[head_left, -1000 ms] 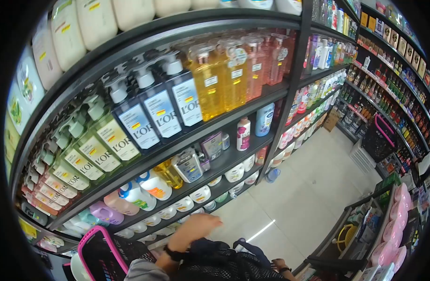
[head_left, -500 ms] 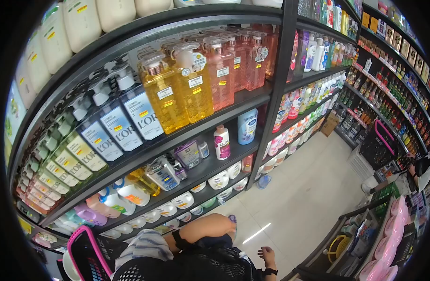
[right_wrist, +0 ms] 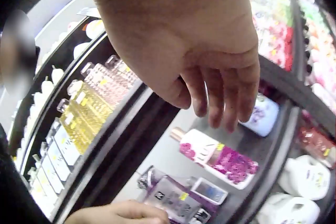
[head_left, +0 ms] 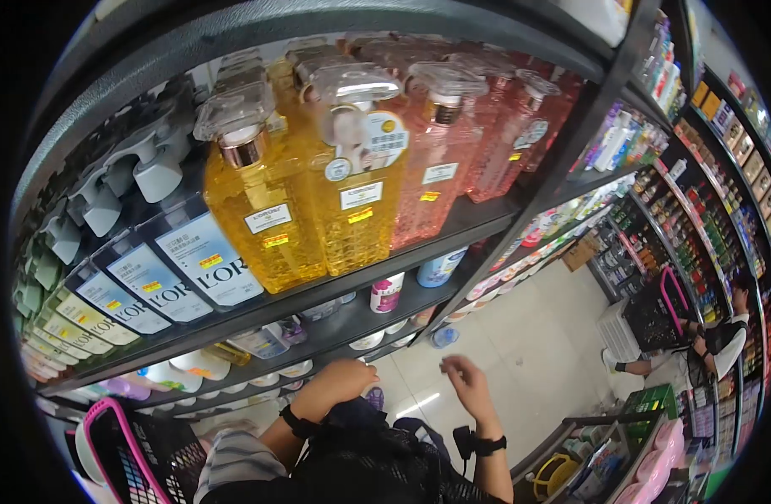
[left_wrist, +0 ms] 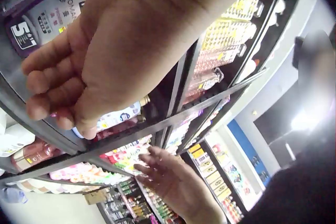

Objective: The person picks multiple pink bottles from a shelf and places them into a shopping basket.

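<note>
Shop aisle, dark metal shelving (head_left: 486,214) ahead. My right hand (right_wrist: 194,40), slack and empty, hovers short of the white bottle with pink flowered label (right_wrist: 215,158) beyond my fingertips. Reaching, I judge; next, fingers must extend and close round it.

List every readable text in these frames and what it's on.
"L'OR" (rest cut off): blue-labelled pump bottles.
"5" and "ROMA" (rest cut off): purple-edged pack.
Too small or blurred to read: stickers on yellow bottles, label on white-and-magenta bottle, everything on the far shelves.
</note>
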`<state>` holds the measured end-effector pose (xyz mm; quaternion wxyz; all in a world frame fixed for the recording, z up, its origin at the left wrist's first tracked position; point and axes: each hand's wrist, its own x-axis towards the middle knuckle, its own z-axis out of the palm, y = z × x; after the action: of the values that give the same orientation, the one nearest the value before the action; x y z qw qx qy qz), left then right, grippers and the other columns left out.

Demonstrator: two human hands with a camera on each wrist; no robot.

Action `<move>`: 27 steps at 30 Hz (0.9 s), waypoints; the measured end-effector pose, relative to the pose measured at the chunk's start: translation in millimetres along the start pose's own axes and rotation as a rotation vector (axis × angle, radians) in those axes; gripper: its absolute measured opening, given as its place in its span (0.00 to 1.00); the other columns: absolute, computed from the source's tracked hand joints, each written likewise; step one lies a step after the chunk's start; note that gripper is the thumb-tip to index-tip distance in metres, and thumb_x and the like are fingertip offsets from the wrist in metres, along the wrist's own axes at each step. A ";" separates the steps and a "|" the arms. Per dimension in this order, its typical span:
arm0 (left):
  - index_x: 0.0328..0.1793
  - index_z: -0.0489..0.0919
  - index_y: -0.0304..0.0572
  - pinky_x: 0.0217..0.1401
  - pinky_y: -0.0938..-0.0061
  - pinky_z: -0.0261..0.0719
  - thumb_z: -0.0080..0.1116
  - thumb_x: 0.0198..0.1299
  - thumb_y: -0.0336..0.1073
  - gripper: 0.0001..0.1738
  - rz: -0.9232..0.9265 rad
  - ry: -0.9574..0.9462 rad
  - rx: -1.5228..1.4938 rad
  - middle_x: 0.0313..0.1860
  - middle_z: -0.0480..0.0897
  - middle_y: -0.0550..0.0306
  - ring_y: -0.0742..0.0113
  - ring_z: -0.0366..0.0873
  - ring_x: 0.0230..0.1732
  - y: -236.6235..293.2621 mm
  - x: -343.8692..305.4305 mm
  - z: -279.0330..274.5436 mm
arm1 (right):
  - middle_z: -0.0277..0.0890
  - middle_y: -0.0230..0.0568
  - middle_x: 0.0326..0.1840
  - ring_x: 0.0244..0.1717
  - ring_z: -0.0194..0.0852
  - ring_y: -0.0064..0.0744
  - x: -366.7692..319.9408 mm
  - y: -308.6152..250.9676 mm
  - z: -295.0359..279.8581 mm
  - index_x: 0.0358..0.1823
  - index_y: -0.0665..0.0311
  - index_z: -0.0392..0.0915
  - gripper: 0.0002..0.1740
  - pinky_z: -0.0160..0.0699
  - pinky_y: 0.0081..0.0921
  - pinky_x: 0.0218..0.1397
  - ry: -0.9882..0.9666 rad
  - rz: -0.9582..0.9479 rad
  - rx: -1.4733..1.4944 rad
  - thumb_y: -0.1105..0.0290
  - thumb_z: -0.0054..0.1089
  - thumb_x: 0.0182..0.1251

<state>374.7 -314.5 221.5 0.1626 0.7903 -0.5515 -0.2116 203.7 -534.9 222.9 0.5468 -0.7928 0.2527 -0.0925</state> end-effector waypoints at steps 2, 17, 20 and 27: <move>0.36 0.79 0.42 0.38 0.52 0.75 0.47 0.67 0.46 0.18 -0.059 0.021 -0.027 0.30 0.82 0.45 0.42 0.80 0.36 -3.6 -8.4 0.4 | 0.81 0.40 0.44 0.47 0.79 0.28 20.6 -44.9 2.0 0.50 0.67 0.76 0.12 0.78 0.26 0.48 0.020 -0.205 0.099 0.76 0.55 0.66; 0.40 0.80 0.44 0.40 0.53 0.76 0.49 0.65 0.46 0.15 -0.547 0.238 -0.052 0.32 0.82 0.45 0.42 0.80 0.37 15.0 -78.6 -5.6 | 0.60 0.52 0.67 0.67 0.60 0.46 128.1 -211.4 6.8 0.70 0.70 0.56 0.39 0.61 0.39 0.67 0.357 -0.844 0.135 0.72 0.65 0.58; 0.39 0.80 0.43 0.40 0.52 0.76 0.48 0.66 0.46 0.16 -0.609 0.279 -0.089 0.35 0.83 0.45 0.43 0.80 0.39 26.8 -81.2 -8.8 | 0.60 0.56 0.66 0.66 0.60 0.49 146.8 -207.6 19.8 0.68 0.74 0.58 0.40 0.56 0.37 0.69 0.337 -0.866 0.181 0.71 0.69 0.56; 0.34 0.78 0.41 0.36 0.53 0.77 0.47 0.67 0.47 0.18 -0.674 0.341 -0.008 0.29 0.82 0.45 0.44 0.81 0.34 39.8 -71.3 1.2 | 0.62 0.51 0.62 0.62 0.63 0.43 153.2 -209.9 14.1 0.63 0.74 0.63 0.40 0.61 0.32 0.65 0.300 -0.893 0.231 0.70 0.75 0.51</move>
<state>320.5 -260.9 251.1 0.1768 0.9506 -0.2249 -0.1207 403.5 -542.7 389.4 0.4958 -0.7357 -0.0484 -0.4589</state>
